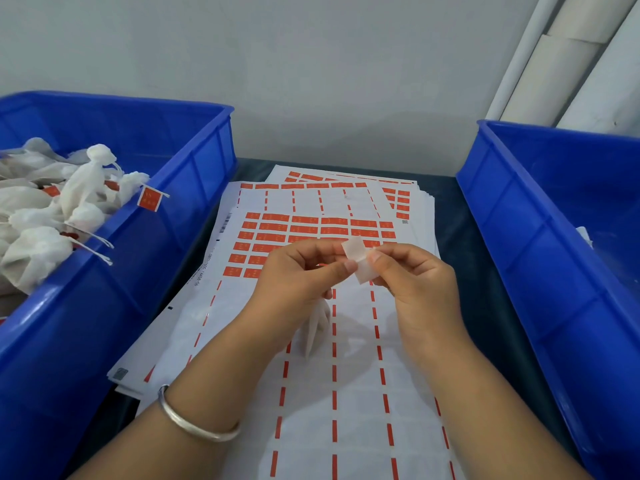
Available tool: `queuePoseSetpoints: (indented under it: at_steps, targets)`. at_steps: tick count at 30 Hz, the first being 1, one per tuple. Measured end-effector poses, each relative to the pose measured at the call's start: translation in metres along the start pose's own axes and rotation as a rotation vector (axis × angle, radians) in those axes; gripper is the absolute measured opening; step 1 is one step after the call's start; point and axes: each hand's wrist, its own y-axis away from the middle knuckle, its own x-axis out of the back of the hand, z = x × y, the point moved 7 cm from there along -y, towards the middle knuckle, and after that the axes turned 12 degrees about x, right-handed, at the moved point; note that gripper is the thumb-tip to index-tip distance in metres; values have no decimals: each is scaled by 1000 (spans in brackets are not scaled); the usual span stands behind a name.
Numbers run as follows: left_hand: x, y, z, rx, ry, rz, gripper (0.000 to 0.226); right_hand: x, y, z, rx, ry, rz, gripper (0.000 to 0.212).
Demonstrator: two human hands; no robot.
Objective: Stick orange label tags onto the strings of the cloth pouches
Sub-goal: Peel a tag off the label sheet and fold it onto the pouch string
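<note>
Holding the small pale label piece [356, 263] between them, the left hand [298, 271] and the right hand [412, 271] pinch it with thumb and fingers above the white sheet of orange rectangular labels [311, 233]; a white cloth pouch [317, 323] hangs under the left hand, and its string is hidden. The person should probably keep the sticky side off the fingertips and fold the halves evenly around the string; the blue plastic bin of tagged white pouches [194, 174] stands at the left.

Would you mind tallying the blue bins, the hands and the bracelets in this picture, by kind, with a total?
Blue bins: 2, the left bin holding tagged pouches and the right bin
Hands: 2, the left hand and the right hand, both pinching one label
Bracelets: 1, the silver bracelet
Total: 5
</note>
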Motion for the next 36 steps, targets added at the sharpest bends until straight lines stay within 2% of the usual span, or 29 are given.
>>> queuePoseSetpoints:
  at_steps: [8, 11, 18, 22, 25, 28, 32, 36]
  targets:
    - [3, -2, -3, 51, -4, 41, 21, -2, -3, 10, -144, -118, -51, 23]
    - [3, -2, -2, 51, -22, 47, 16, -4, -1, 7, -110, -67, -95, 20]
    - [1, 0, 0, 41, -30, 14, 16, -1, -2, 7, -84, 6, -64, 27]
    - [-1, 2, 2, 36, 20, -29, 18, -2, -2, 16, -189, -108, -51, 22]
    - [0, 1, 0, 54, 38, -41, 20, -2, 0, 22, -289, -259, -22, 9]
    - [0, 1, -1, 46, 27, -74, 23, -4, 1, 25, -339, -355, -20, 14]
    - [-4, 0, 0, -3, -153, -67, 23, -8, 2, 26, -366, -409, -59, 18]
    - [-6, 2, 6, -127, -356, 28, 21, -10, 3, 27, -393, -440, -75, 21]
